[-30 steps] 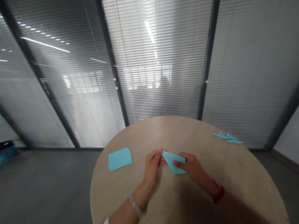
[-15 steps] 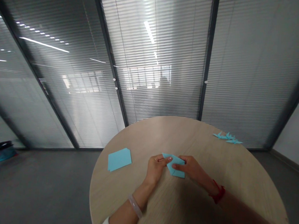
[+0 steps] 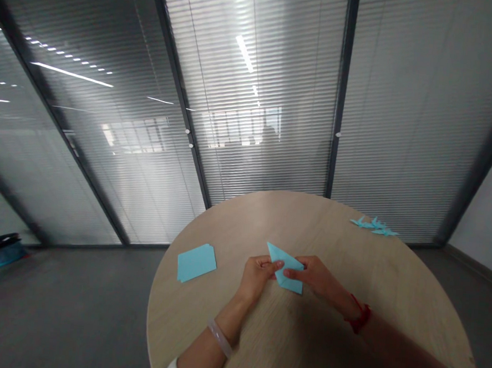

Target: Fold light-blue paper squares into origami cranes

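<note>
A folded light-blue paper [image 3: 288, 262], its sharp corner pointing up and leftward, sits over the surface [image 3: 269, 219] between left hand [image 3: 257, 274] and right hand [image 3: 312, 272], each grip pinched closed on it, forearms angled inward.

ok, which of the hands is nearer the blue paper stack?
Left. The left hand is to the right of the blue paper stack, apart from it; the right hand is farther right, at the right side of the folded blue paper both hold.
</note>
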The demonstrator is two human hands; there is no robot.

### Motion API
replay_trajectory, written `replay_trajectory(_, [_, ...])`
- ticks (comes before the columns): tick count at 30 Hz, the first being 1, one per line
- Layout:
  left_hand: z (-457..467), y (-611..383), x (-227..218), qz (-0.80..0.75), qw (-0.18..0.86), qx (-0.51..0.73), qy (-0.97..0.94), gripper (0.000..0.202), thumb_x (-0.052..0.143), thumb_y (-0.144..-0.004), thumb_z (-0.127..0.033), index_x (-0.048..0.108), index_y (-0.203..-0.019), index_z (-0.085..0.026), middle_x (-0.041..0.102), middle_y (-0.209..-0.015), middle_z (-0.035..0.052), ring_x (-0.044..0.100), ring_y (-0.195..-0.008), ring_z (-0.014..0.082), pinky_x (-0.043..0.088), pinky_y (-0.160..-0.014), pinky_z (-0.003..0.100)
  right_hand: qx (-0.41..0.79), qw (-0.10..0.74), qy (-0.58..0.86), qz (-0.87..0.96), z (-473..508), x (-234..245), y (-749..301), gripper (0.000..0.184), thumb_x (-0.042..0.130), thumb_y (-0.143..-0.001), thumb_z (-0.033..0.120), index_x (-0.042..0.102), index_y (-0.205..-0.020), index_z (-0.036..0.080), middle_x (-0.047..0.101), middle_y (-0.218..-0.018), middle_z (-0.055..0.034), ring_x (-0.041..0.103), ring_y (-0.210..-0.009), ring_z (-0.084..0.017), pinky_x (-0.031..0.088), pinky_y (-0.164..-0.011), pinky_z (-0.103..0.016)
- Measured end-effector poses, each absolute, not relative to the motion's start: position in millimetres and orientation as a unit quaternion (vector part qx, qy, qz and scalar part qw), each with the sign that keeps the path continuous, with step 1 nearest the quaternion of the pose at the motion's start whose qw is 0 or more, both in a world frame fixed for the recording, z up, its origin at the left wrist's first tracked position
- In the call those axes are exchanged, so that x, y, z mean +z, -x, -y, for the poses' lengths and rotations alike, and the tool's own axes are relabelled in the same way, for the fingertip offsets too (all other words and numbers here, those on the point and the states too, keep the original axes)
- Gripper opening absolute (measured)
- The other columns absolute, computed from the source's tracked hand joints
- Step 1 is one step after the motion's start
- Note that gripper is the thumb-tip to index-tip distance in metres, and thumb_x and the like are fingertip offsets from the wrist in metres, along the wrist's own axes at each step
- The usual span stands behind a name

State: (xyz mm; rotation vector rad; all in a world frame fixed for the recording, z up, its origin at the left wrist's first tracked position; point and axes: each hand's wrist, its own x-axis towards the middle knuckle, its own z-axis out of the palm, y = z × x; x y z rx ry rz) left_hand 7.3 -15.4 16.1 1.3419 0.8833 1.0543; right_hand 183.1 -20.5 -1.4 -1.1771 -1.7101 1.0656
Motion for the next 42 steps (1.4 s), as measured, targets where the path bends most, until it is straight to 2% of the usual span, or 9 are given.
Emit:
replay_trajectory(5, [19, -6, 23, -0.377, 0.572, 0.459, -0.565, 0.033, 0.078, -0.061, -0.045, 0.070, -0.054, -0.014, 0.063, -0.052, 0.0020, 0.050, -0.047, 0.0115, 0.039, -0.052, 0.023, 0.377, 0.415, 0.480, 0.675, 22, 3, -184, 0.046, 0.055, -0.079, 0.057, 0.064, -0.064, 0.014, 0.056, -0.056, 0.0009, 0.048, -0.054, -0.013, 0.036, -0.051, -0.023])
replay_trajectory(9, [21, -5, 27, -0.378, 0.580, 0.448, -0.566, 0.032, 0.079, -0.059, -0.044, 0.068, -0.051, -0.014, 0.060, -0.049, 0.0009, 0.047, -0.045, 0.0099, 0.038, -0.051, 0.022, 0.357, 0.443, 0.473, 0.672, 19, 5, -187, 0.037, 0.057, -0.078, 0.050, 0.063, -0.067, 0.015, 0.058, -0.060, 0.0004, 0.052, -0.059, -0.014, 0.038, -0.056, -0.024])
replay_trajectory(17, [17, -4, 21, -0.394, 0.603, 0.403, -0.565, 0.036, 0.079, -0.058, -0.048, 0.074, -0.066, -0.012, 0.068, -0.063, 0.0057, 0.057, -0.054, 0.0141, 0.045, -0.059, 0.026, 0.331, 0.449, 0.484, 0.674, 16, 2, -188, 0.030, 0.057, -0.079, 0.042, 0.065, -0.067, 0.015, 0.059, -0.061, -0.0002, 0.052, -0.060, -0.014, 0.038, -0.056, -0.024])
replay_trajectory(24, [13, -3, 13, -0.390, 0.617, 0.362, -0.580, 0.043, 0.077, -0.059, -0.052, 0.072, -0.066, -0.010, 0.067, -0.065, 0.0058, 0.057, -0.057, 0.0139, 0.045, -0.062, 0.027, 0.307, 0.456, 0.493, 0.674, 17, 4, -188, 0.033, 0.055, -0.080, 0.044, 0.065, -0.068, 0.015, 0.059, -0.062, -0.0009, 0.052, -0.060, -0.015, 0.037, -0.057, -0.025])
replay_trajectory(30, [14, -3, 16, -0.400, 0.589, 0.375, -0.593, 0.043, 0.077, -0.057, -0.052, 0.070, -0.060, -0.010, 0.063, -0.057, 0.0037, 0.053, -0.051, 0.0116, 0.044, -0.058, 0.026, 0.320, 0.459, 0.497, 0.664, 18, 5, -187, 0.033, 0.056, -0.078, 0.045, 0.066, -0.069, 0.015, 0.059, -0.061, -0.0009, 0.053, -0.060, -0.016, 0.037, -0.057, -0.025])
replay_trajectory(37, [17, -5, 16, -0.395, 0.616, 0.376, -0.569, 0.046, 0.076, -0.060, -0.055, 0.071, -0.064, -0.010, 0.066, -0.061, 0.0048, 0.056, -0.054, 0.0131, 0.047, -0.062, 0.027, 0.316, 0.464, 0.499, 0.661, 20, 6, -187, 0.034, 0.056, -0.079, 0.045, 0.065, -0.069, 0.014, 0.057, -0.061, 0.0000, 0.051, -0.059, -0.015, 0.036, -0.056, -0.025])
replay_trajectory(42, [19, -6, 19, -0.375, 0.637, 0.356, -0.572, 0.050, 0.075, -0.062, -0.055, 0.074, -0.079, -0.008, 0.071, -0.079, 0.0109, 0.064, -0.070, 0.0194, 0.052, -0.073, 0.032, 0.308, 0.481, 0.498, 0.653, 20, 6, -189, 0.033, 0.056, -0.079, 0.045, 0.065, -0.069, 0.015, 0.060, -0.062, -0.0006, 0.053, -0.061, -0.015, 0.038, -0.057, -0.025])
